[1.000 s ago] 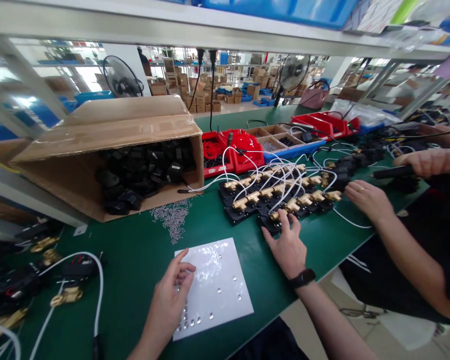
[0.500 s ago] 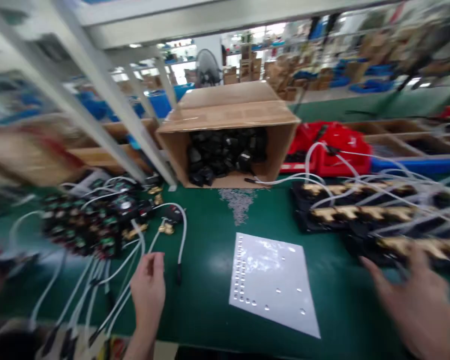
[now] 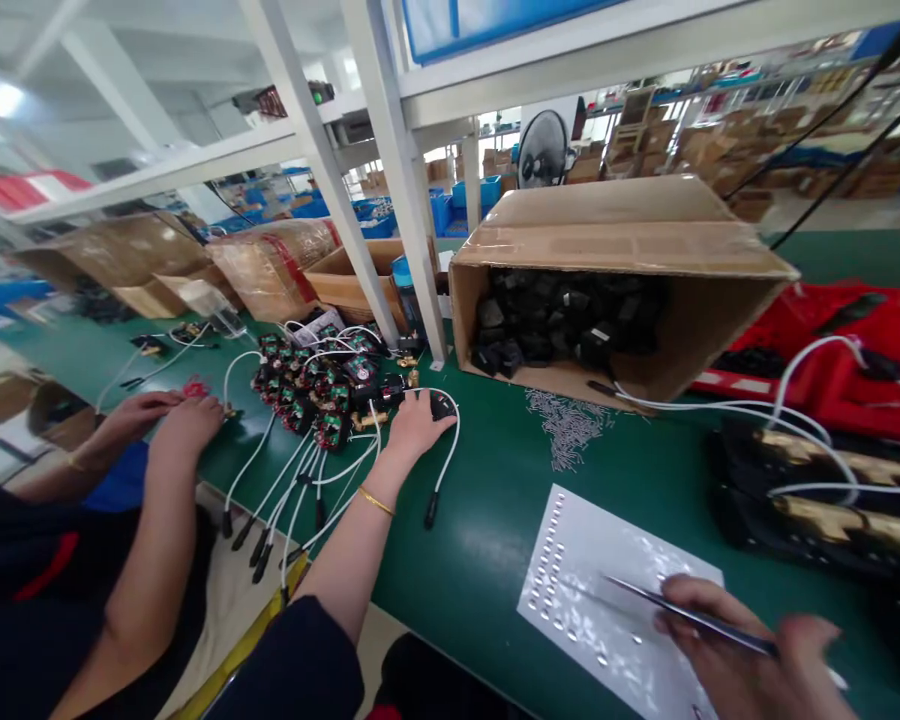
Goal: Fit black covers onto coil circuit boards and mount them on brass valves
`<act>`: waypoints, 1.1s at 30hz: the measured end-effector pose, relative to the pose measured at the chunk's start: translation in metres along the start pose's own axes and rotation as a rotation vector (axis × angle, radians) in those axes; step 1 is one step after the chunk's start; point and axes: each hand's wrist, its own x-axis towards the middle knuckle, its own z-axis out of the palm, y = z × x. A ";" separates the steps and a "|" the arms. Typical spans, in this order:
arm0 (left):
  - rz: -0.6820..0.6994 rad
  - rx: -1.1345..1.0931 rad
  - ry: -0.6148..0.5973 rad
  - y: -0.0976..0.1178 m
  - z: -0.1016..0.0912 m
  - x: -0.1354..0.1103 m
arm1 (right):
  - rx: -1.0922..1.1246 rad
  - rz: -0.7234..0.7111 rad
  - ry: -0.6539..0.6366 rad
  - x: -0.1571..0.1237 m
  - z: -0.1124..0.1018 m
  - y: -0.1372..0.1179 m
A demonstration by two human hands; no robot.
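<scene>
My left hand [image 3: 414,432] reaches out over a black part with a white cable [image 3: 454,450], its fingers closing round it; the palm side is hidden. The cable bends down to a black plug [image 3: 430,510]. Beside that hand lies a cluster of assemblies with green circuit boards [image 3: 307,385], brass fittings and trailing white cables. My right hand [image 3: 735,640] holds metal tweezers [image 3: 690,615], tips pointing left above a white sheet [image 3: 592,570]. Small shiny round pieces sit on the sheet, many in rows along its left edge.
A cardboard box [image 3: 630,235] of black housings lies on its side behind a heap of tiny screws or pins [image 3: 566,428]. Black holders with brass fittings [image 3: 832,505] and a red bin [image 3: 855,370] are on the right. A co-worker's hands [image 3: 187,420] work at left. A shelf post [image 3: 401,180] rises behind.
The view has swung left. My left hand has gone forward onto the black part; my right hand has moved from the brass fittings to above the sheet, with tweezers now visible in it.
</scene>
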 end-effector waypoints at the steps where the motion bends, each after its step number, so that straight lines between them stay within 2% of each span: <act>1: -0.014 0.013 -0.004 0.002 0.005 0.002 | 0.054 0.045 -0.053 0.001 0.009 0.003; 4: -0.102 0.055 0.004 0.002 0.015 -0.002 | 0.255 0.187 -0.148 0.006 0.026 0.015; 7: -0.219 0.078 0.018 -0.010 0.014 -0.014 | 0.427 0.261 -0.116 0.015 0.027 0.029; 12: -0.297 0.070 0.046 -0.023 0.004 -0.034 | 0.434 0.175 -0.050 0.023 0.019 0.035; 18: -0.370 0.021 0.096 0.000 0.010 -0.015 | 0.417 0.061 -0.099 0.019 0.024 0.033; 21: -0.314 -0.033 0.130 0.005 0.013 -0.008 | 0.388 0.017 -0.105 0.017 0.023 0.034; 24: -0.187 -0.110 0.141 -0.004 0.012 -0.019 | 0.305 0.004 -0.103 0.018 0.020 0.032; 26: -0.088 -0.276 0.150 -0.013 0.011 -0.038 | 0.227 0.017 -0.140 0.021 0.019 0.029; 29: 0.045 -0.724 0.127 -0.017 0.012 -0.074 | 0.161 0.020 -0.219 0.033 0.019 0.020; 31: 0.098 -0.952 0.052 -0.010 0.013 -0.098 | 0.164 0.012 -0.263 0.042 0.022 0.013; 33: 0.133 -1.076 -0.037 0.003 0.015 -0.118 | 0.191 0.007 -0.280 0.047 0.026 0.006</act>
